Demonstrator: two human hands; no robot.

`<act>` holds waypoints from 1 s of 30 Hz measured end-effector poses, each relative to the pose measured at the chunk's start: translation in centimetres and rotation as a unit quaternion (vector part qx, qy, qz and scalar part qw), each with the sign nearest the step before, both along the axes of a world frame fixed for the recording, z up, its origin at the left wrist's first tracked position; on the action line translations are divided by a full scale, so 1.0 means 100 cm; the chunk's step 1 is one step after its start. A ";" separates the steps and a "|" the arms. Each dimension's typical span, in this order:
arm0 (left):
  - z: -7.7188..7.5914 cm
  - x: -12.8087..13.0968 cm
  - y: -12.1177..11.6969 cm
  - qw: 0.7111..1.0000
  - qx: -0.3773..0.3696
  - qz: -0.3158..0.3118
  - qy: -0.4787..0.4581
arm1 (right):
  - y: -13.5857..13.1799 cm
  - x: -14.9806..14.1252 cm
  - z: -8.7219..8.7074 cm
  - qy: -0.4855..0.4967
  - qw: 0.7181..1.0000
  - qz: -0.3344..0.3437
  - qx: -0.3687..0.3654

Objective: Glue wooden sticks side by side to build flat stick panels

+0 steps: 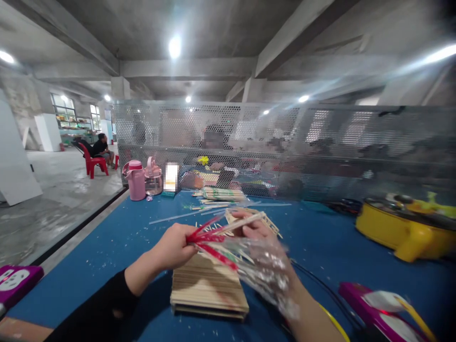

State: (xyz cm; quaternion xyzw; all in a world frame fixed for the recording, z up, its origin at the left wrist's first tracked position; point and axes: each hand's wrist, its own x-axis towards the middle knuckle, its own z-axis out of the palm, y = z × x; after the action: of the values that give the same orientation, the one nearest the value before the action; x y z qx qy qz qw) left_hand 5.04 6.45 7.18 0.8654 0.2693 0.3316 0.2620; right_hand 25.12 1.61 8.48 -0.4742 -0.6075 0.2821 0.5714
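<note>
The left hand (pixel 174 246) pinches the bag (pixel 265 270) above the wooden stack (pixel 210 287); the right hand (pixel 261 235) grips sticks (pixel 242 222). A yellow pot (pixel 395 228) and power strip (pixel 359 299) crowd the surface's (pixel 117 247) right side.

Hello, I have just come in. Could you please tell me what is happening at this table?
A person's left hand grips the red-striped end of a clear plastic wrapper; the right hand is at the pale sticks beside it. Below, a slatted wooden piece sits on the blue table. More sticks lie behind.
</note>
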 end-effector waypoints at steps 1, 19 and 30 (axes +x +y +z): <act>0.000 -0.001 0.001 0.999 0.036 0.003 0.033 | 0.001 0.005 0.001 0.031 0.999 0.010 -0.020; -0.012 -0.022 0.036 0.987 -0.114 0.067 -0.089 | 0.010 0.025 0.005 0.235 0.962 -0.108 0.082; -0.034 -0.026 0.071 0.797 -0.452 0.163 -0.365 | 0.017 0.039 -0.005 -0.065 0.990 -0.062 -0.112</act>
State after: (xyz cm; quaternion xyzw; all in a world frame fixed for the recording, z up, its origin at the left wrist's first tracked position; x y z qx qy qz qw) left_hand 2.41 13.58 3.76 0.4065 0.4102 0.5013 0.6443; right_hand 29.03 3.34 8.02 -0.5897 -0.5773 0.2806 0.4902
